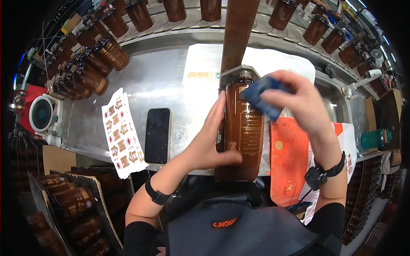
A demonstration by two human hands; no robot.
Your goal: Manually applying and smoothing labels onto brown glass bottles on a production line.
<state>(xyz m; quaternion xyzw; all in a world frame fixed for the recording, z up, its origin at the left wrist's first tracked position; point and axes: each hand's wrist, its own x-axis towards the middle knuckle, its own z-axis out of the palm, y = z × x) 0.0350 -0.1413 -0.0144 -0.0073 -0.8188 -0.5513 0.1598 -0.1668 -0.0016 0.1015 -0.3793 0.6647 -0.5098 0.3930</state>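
A brown glass bottle (245, 132) with gold print lies in front of me, its neck pointing away, in a dark metal holder (242, 68). My left hand (209, 138) steadies it, the long fingers stretched along its left side and the thumb across its lower front. Pinched in my right hand (294, 94) is a dark blue cloth (267, 97), held against the bottle's upper right side. The cloth and fingers are slightly blurred. A red-orange printed sheet (289, 155) lies to the right of the bottle.
A phone (157, 135) and a sheet of gold-printed labels (123, 133) lie on the metal table (147, 77). Several brown bottles (112, 53) stand at the left; others ride the conveyor (188, 22) behind. A brown post (239, 32) rises beyond the holder. A small fan (42, 112) stands far left.
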